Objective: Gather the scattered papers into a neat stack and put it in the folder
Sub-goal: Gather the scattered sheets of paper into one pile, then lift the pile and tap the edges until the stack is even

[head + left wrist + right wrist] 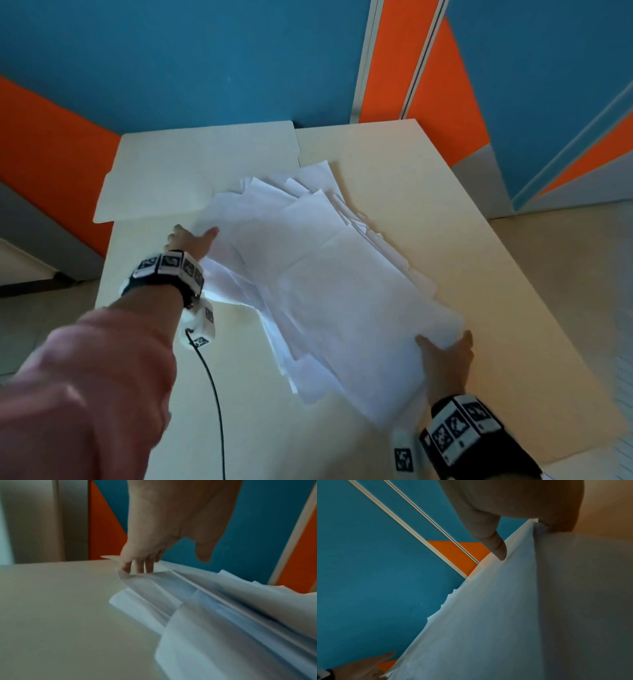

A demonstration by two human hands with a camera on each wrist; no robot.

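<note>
A ragged pile of white papers lies across the middle of the cream table, its sheets fanned out at the far end. My left hand is at the pile's left edge. Its straight fingers reach under the raised sheets, and the thumb stands clear above. My right hand holds the near right corner, its thumb pressing on the top sheet; its fingers are hidden beneath. A manila folder lies flat at the table's back left.
The folder juts past the table's left edge. A black cable runs from my left wrist across the near part of the table. Blue and orange wall panels stand right behind the table. Tiled floor lies to the right.
</note>
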